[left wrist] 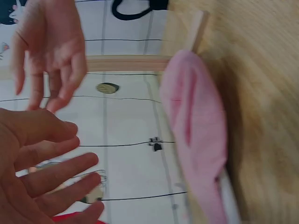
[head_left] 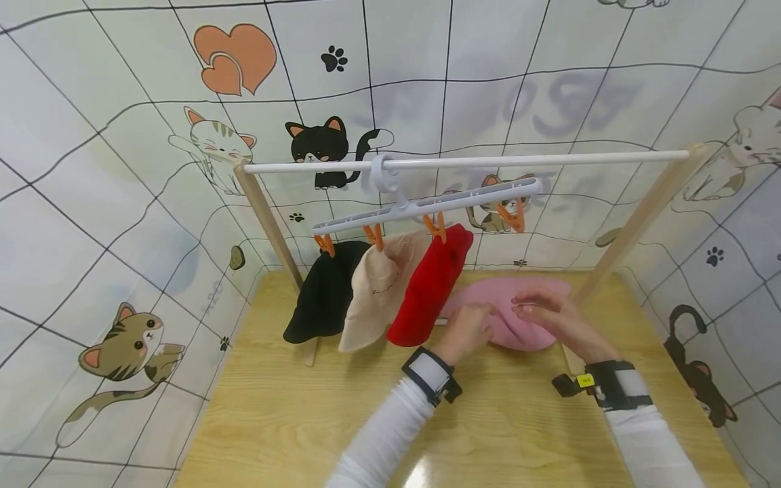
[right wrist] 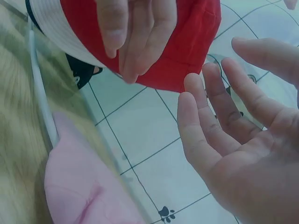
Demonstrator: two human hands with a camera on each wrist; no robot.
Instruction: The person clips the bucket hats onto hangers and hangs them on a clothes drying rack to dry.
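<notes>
A pink hat lies on the wooden table at the foot of the rack. Both hands hover above it, apart from each other and holding nothing. My left hand is beside the red bucket hat, its fingers loosely bent. On the other side, my right hand has fingers spread and slightly curved, overlapping the pink hat in the head view. Red, cream and black hats hang from orange clips on a white hanger. The rightmost orange clip carries nothing.
A white rod spans two wooden posts and bears the hanger. The right post stands close behind my right hand. Cat-patterned sheeting walls in the wooden table at the back and sides.
</notes>
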